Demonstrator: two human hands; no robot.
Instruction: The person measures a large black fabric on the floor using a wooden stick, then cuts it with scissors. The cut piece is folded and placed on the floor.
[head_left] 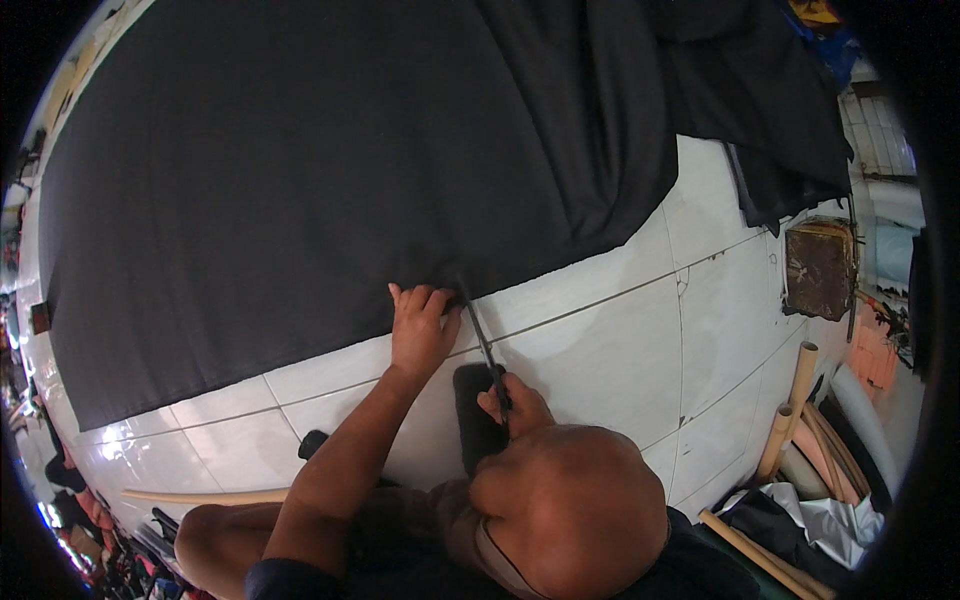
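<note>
Right grip point(524, 405) holds scissors point(485, 343), pointing up at black cloth point(270, 200); left grip point(420, 325) touches cloth, nearer; can't tell if pinching.

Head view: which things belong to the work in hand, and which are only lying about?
In use:
black cloth, touched by left hand
scissors, held in right hand

Apparently lying about:
tan tubes
silver sheet
tan pole

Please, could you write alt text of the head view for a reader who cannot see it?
A person's right hand holds dark scissors at the near edge of a large black cloth, while the left hand touches the cloth beside them. The cloth lies on white tiles; beige tubes are at the lower right.
</note>
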